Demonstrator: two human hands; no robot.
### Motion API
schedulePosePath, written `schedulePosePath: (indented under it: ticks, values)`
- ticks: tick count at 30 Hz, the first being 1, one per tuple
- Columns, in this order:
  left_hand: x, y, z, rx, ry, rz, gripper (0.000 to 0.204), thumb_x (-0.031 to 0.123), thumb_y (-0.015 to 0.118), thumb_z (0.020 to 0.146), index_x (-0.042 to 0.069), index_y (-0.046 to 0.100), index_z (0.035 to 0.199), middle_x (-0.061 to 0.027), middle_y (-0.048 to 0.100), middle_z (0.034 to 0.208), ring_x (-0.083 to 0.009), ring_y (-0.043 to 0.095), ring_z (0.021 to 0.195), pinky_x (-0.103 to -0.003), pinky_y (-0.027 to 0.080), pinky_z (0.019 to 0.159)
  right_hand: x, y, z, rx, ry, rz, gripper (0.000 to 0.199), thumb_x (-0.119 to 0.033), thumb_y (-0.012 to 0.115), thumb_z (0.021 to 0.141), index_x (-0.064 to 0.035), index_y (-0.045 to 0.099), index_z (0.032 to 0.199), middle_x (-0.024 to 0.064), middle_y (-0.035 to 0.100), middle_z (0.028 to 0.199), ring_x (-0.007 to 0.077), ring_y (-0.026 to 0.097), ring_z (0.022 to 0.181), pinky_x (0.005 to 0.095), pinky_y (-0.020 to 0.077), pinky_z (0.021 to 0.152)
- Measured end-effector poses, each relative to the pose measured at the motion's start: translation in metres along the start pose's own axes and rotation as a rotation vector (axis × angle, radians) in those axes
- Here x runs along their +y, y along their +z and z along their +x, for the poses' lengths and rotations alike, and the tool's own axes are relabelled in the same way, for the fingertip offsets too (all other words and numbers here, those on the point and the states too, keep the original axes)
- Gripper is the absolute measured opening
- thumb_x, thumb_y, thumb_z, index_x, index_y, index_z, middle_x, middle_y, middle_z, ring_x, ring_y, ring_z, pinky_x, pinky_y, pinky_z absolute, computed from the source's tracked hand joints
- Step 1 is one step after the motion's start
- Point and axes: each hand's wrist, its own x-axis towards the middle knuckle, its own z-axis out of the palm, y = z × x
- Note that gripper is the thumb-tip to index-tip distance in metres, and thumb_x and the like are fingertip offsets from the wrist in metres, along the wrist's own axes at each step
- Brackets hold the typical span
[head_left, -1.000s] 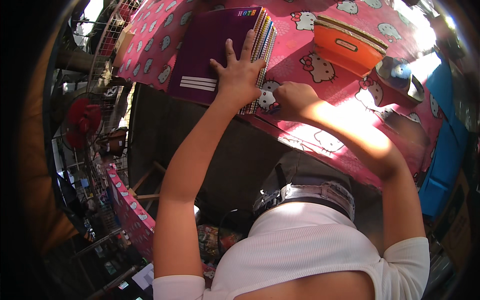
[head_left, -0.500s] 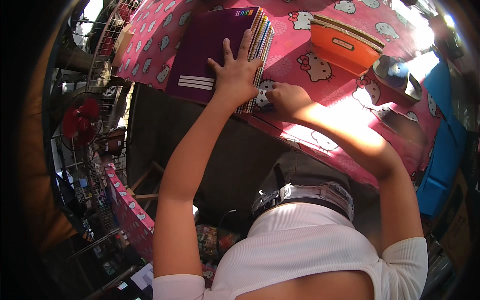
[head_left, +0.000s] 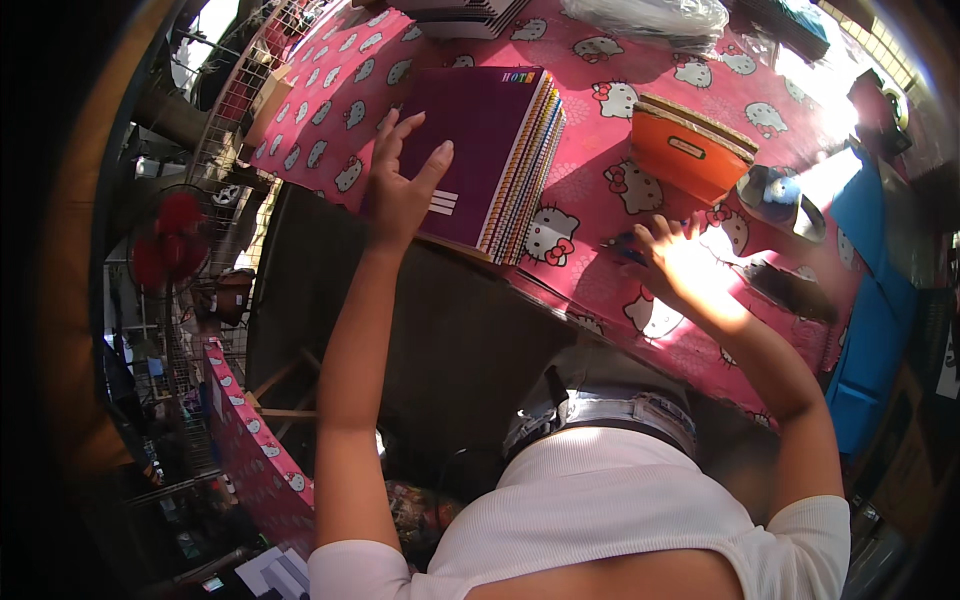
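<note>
A stack of spiral notebooks (head_left: 480,150) with a purple cover lies at the table's near edge, its coloured spirals along the right side. My left hand (head_left: 400,195) is at the stack's left side, fingers apart, thumb over the cover; whether it touches the cover I cannot tell. To the right, my right hand (head_left: 668,258) is over the table in bright sunlight with its fingers spread. A small dark blue object (head_left: 626,246) lies beside and partly under its fingers; its kind is hard to make out.
Pink cat-patterned covering (head_left: 590,180) spreads over the table. An orange-fronted block (head_left: 685,150) and a tape dispenser (head_left: 780,195) stand beyond my right hand. Clear plastic bags (head_left: 655,20) and a pale stack (head_left: 465,18) lie at the far side. Blue sheeting (head_left: 870,300) hangs at the right.
My left hand has slid from the middle of the purple cover to its left side. My right hand has moved right, away from the spirals, and its fingers have opened beside the dark blue object.
</note>
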Motion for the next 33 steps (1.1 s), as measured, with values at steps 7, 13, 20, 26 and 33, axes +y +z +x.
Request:
schedulePosePath:
  ticks: [7, 13, 20, 26, 33]
  values:
    - [-0.106, -0.044, -0.036, 0.145, -0.739, -0.531, 0.061, 0.038, 0.064, 0.089, -0.004, 0.047, 0.13, -0.0123, 0.051, 0.131, -0.0199, 0.046, 0.121, -0.034, 0.033, 0.103, -0.098, 0.021, 0.039, -0.307, 0.239, 1.75, 0.047, -0.04, 0.048, 0.098, 0.0001, 0.056, 0.122, 0.0059, 0.063, 0.108, 0.0111, 0.056, 0.094, 0.0275, 0.0445, 0.087]
    - [-0.11, -0.034, -0.041, 0.091, -0.762, -0.599, 0.063, 0.04, 0.066, 0.088, -0.004, 0.048, 0.128, -0.0118, 0.057, 0.122, -0.0201, 0.052, 0.112, -0.034, 0.038, 0.098, -0.127, 0.026, 0.074, -0.385, 0.538, 1.834, 0.067, -0.059, 0.05, 0.09, 0.0046, 0.057, 0.109, 0.0076, 0.054, 0.083, 0.0158, 0.047, 0.073, 0.0302, 0.0394, 0.064]
    - [-0.088, -0.042, -0.037, 0.062, -0.767, -0.487, 0.07, 0.045, 0.065, 0.087, -0.007, 0.045, 0.129, -0.0155, 0.056, 0.122, -0.0239, 0.051, 0.114, -0.037, 0.036, 0.099, -0.139, 0.003, 0.089, -0.333, 0.882, 2.018, 0.087, -0.073, 0.059, 0.074, 0.0003, 0.047, 0.12, 0.0148, 0.046, 0.095, 0.0216, 0.049, 0.078, 0.0365, 0.0446, 0.068]
    - [-0.051, -0.035, -0.047, -0.051, -0.73, -0.32, 0.073, 0.047, 0.062, 0.088, -0.005, 0.04, 0.134, -0.0211, 0.05, 0.129, -0.0276, 0.047, 0.121, -0.039, 0.033, 0.103, -0.089, -0.013, 0.097, -0.45, 0.595, 1.684, 0.066, -0.068, 0.053, 0.08, -0.0093, 0.051, 0.109, 0.0068, 0.049, 0.084, 0.0169, 0.048, 0.067, 0.027, 0.0393, 0.059]
    - [-0.053, -0.002, -0.069, 0.028, -0.731, -0.439, 0.061, 0.041, 0.065, 0.088, -0.001, 0.045, 0.127, -0.0193, 0.055, 0.122, -0.0269, 0.054, 0.11, -0.039, 0.043, 0.093, -0.008, 0.013, 0.072, 0.266, 0.402, 0.616, 0.05, -0.037, 0.065, 0.085, -0.0065, 0.047, 0.121, 0.0154, 0.058, 0.109, 0.0315, 0.059, 0.102, 0.0432, 0.0463, 0.085]
